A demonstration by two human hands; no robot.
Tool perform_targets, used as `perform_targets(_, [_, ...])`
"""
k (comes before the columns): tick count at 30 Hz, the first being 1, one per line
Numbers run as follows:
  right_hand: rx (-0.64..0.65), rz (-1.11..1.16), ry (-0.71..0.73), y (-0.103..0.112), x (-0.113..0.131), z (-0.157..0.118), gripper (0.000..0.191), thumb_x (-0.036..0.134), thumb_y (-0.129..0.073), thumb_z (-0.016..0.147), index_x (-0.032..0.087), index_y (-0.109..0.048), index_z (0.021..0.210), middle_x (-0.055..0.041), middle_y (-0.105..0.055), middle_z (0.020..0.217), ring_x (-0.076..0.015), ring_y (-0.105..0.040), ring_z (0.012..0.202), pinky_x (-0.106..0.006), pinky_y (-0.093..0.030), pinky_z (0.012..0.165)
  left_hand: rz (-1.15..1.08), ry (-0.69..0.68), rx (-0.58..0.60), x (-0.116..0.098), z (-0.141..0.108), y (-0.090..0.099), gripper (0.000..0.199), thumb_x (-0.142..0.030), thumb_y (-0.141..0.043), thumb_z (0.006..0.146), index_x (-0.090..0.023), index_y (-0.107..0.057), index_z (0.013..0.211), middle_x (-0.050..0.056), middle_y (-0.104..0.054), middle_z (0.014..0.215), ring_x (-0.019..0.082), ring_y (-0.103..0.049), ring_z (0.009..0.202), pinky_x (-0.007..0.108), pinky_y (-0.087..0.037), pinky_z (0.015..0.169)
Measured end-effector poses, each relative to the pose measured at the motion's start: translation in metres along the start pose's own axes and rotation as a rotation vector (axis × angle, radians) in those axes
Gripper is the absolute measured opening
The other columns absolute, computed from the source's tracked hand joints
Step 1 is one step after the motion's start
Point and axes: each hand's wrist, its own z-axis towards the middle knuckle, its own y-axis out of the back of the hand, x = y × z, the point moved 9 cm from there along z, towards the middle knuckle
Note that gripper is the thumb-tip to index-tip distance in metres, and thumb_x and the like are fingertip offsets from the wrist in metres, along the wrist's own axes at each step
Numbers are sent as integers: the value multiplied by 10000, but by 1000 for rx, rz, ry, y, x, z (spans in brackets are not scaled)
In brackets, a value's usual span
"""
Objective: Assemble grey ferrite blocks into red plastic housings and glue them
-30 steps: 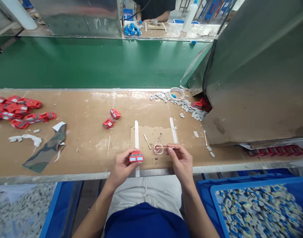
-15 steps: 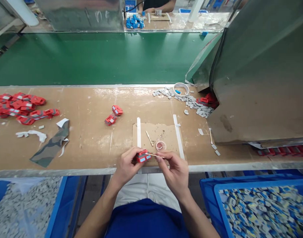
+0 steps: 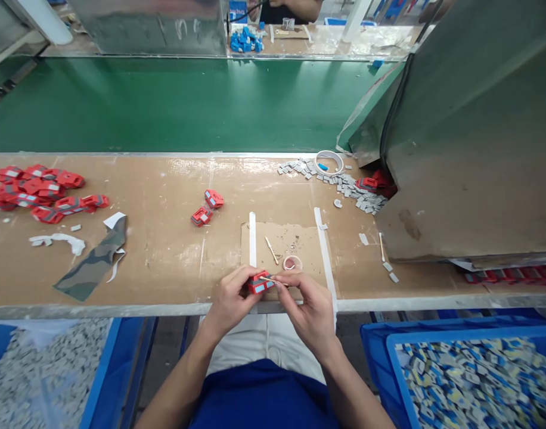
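My left hand [image 3: 229,302] and right hand [image 3: 312,313] bare, my forearms [image 3: 181,374] uncovered too, my plain deep-blue top [image 3: 264,396] with a rounded lower edge, my off-white trousers [image 3: 235,351] softly creased, a thin pale line [image 3: 267,333] down their front.

A green conveyor belt [image 3: 188,101] runs beyond the tabletop [image 3: 161,256]. A camouflage-patterned strip [image 3: 94,259] lies on the left; on the right, a white tape roll [image 3: 316,162] rests among small gray pieces [image 3: 347,187]. A blue crate [image 3: 461,333] sits lower right.
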Motion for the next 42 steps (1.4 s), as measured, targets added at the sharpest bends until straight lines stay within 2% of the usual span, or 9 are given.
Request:
perform_targets(9, [-170, -71, -155, 49, -41, -4, 70, 227, -673, 994, 239, -725, 949, -57, -719, 915, -197, -699, 870, -315, -577, 750, 3, 77, -6, 5, 1, 1, 142, -225, -720, 929, -185, -745, 1063, 64, -768, 920, 184, -718, 796, 253, -565, 680])
perform_targets(13, [-59, -127, -179, 31, -46, -3, 115, 268, -646, 1006, 242, -741, 946, -60, -677, 931, -190, -668, 828, -317, -571, 720, -18, 84, -8, 8, 2, 2, 139, -258, -724, 936, -191, -759, 1053, 73, -784, 940, 188, -736, 807, 253, -584, 691])
perform_targets(17, [32, -119, -147, 26, -50, -1, 187, 340, -652, 1001, 248, -717, 1150, -104, -662, 1174, -232, -674, 1070, -368, -591, 885, -48, 93, -2, 11, 1, 3, 150, -247, -728, 933, -198, -761, 1071, 68, -792, 975, 190, -759, 842, 248, -606, 719])
perform_targets(19, [1, -155, -111, 47, -62, 11, 278, 387, -623, 1012, 236, -673, 1240, -134, -636, 1284, -258, -650, 1165, -385, -591, 907, -57, 94, -2, 12, 1, 3, 137, -241, -721, 935, -202, -761, 1059, 61, -790, 970, 184, -758, 836, 232, -600, 696])
perform_targets(21, [-89, -321, -121, 80, -87, 34, 251, 368, -563, 1035, 202, -666, 1193, -147, -650, 1230, -259, -664, 1109, -380, -588, 887, -60, 94, 0, 13, 2, 4, 129, -247, -723, 931, -203, -764, 1045, 55, -789, 952, 178, -751, 813, 221, -589, 663])
perform_targets(24, [-101, -748, -296, 120, -142, 77, 252, 233, -504, 1015, 141, -660, 1191, -173, -652, 1195, -245, -677, 963, -390, -566, 921, -68, 103, 7, 15, 2, 3, 132, -258, -729, 926, -199, -765, 1038, 58, -791, 946, 181, -752, 804, 227, -589, 664])
perform_targets(29, [-41, -900, -346, 134, -188, 121, 216, 147, -544, 923, 117, -721, 1042, -210, -665, 1099, -331, -641, 976, -471, -514, 931, -86, 115, 7, 15, 1, 4, 136, -259, -720, 920, -190, -759, 1029, 71, -793, 954, 201, -764, 822, 251, -603, 679])
perform_targets(34, [68, -908, -263, 124, -187, 120, 240, 162, -510, 946, 124, -742, 989, -195, -663, 1030, -326, -623, 964, -456, -500, 912, -81, 117, 16, 14, 0, 4, 126, -240, -706, 918, -192, -756, 1024, 69, -791, 943, 198, -754, 816, 257, -593, 691])
perform_targets(42, [162, -754, -149, 108, -163, 80, 236, 283, -556, 987, 199, -760, 903, -126, -715, 1035, -270, -679, 935, -402, -554, 864, -121, 79, 41, 15, 0, 5, 189, -261, -740, 920, -207, -796, 1092, 87, -793, 983, 221, -744, 881, 296, -600, 781])
